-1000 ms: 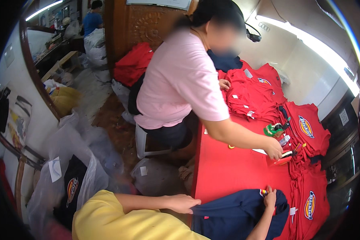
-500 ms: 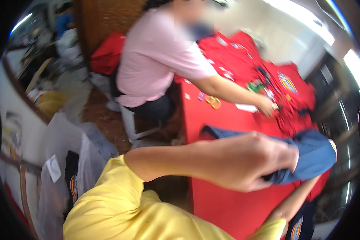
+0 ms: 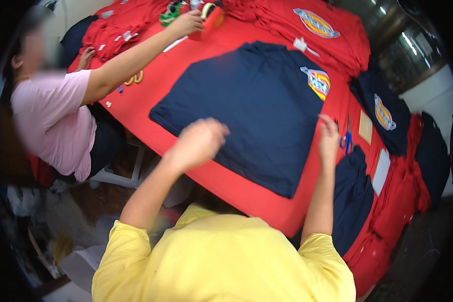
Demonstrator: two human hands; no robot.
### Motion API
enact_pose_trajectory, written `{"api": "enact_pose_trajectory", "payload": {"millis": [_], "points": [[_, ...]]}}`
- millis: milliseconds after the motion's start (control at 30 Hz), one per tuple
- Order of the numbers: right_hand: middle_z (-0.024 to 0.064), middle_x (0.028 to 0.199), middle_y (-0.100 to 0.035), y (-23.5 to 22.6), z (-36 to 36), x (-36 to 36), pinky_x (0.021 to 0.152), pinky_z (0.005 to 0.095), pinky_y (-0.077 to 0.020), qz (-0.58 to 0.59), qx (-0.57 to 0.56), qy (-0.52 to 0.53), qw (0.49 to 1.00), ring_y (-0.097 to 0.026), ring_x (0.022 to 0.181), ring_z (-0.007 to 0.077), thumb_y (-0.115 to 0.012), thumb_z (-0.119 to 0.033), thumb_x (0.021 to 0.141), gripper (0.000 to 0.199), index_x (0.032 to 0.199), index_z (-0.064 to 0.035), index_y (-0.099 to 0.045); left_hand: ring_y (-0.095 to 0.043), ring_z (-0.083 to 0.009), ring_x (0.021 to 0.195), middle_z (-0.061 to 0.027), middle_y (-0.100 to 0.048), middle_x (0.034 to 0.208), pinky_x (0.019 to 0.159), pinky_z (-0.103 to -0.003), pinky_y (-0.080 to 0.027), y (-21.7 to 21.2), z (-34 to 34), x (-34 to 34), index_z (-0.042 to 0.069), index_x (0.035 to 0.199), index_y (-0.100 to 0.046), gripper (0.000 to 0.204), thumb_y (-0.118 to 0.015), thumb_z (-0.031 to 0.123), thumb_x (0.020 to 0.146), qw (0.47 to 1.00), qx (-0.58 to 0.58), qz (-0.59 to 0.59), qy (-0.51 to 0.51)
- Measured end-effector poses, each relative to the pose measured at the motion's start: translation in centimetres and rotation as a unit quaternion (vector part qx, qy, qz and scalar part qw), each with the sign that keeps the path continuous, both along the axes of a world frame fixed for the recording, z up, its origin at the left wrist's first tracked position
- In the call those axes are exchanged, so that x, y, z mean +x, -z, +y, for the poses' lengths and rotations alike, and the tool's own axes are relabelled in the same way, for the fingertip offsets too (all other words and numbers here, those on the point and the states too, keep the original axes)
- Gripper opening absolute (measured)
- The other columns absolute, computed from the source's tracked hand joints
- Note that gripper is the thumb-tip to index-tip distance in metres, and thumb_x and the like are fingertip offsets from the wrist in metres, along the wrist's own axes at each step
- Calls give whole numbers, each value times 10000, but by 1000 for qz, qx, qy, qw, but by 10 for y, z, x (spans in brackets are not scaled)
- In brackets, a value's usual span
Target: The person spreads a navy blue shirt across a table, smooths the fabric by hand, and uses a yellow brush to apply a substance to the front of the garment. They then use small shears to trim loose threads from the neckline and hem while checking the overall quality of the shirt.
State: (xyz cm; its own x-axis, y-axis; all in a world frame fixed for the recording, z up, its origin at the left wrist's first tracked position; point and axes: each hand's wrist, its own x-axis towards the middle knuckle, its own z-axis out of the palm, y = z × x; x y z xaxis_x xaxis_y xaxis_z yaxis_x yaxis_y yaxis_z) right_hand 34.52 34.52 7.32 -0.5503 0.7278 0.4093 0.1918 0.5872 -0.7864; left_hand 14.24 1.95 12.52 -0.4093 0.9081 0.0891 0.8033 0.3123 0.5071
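Blurring above the navy shirt (image 3: pixel 251 105) on the table (image 3: pixel 272 209), the left hand (image 3: pixel 199 143) curls, seemingly empty; the right hand (image 3: pixel 329 137), fingers slightly apart, clutches nothing beside it. A wide rightward sweep could knock those scissors (image 3: pixel 346 143)!

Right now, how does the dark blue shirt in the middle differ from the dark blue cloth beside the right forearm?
The middle shirt lies spread out, while the cloth is rumpled. The shirt shows a colourful emblem; the cloth shows none. The shirt looks larger than the cloth here. Both are dark blue.
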Motion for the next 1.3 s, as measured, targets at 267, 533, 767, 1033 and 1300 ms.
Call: {"api": "enact_pose_trajectory", "payload": {"millis": [267,533,767,1033,1300], "points": [[164,1437,-474,72,-143,-110,1138,510,-261,-242,287,-94,922,-381,1382,306,-520,-236,950,471,1346,18,-503,-328,-262,1413,-45,-409,1505,1156,-534,-221,122,58,-89,191,1426,-465,447,-444,313,996,975,17,219,-32],[169,1439,-464,70,-141,-78,1118,490,-307,-252,261,-67,930,-411,1357,315,-518,-171,952,434,1341,22,-503,-258,-305,1442,-67,-328,1549,1155,-563,-172,124,25,-66,133,1465,-396,532,-469,341,981,979,-1,189,-73],[180,1346,-530,51,-204,-28,1076,512,-355,-238,120,-87,960,-477,1285,352,-587,-34,841,410,1246,19,-566,-360,-352,1354,-154,-441,1422,1118,-524,-235,93,-40,-23,51,1358,-503,552,-663,231,861,998,9,68,10],[114,1387,-530,60,-61,-172,1133,489,-287,-196,279,9,940,-439,1341,278,-517,-43,875,424,1296,-20,-558,-355,-313,1383,-106,-396,1499,1146,-483,-257,105,167,-121,143,1430,-446,447,-438,256,998,979,114,161,55],[13,1450,-487,79,38,-210,1147,501,-258,-256,290,38,921,-408,1371,214,-488,-189,960,401,1349,-119,-550,-342,-268,1404,-39,-400,1513,1166,-488,-223,134,250,-196,211,1432,-462,471,-424,378,993,967,100,233,38]]}}
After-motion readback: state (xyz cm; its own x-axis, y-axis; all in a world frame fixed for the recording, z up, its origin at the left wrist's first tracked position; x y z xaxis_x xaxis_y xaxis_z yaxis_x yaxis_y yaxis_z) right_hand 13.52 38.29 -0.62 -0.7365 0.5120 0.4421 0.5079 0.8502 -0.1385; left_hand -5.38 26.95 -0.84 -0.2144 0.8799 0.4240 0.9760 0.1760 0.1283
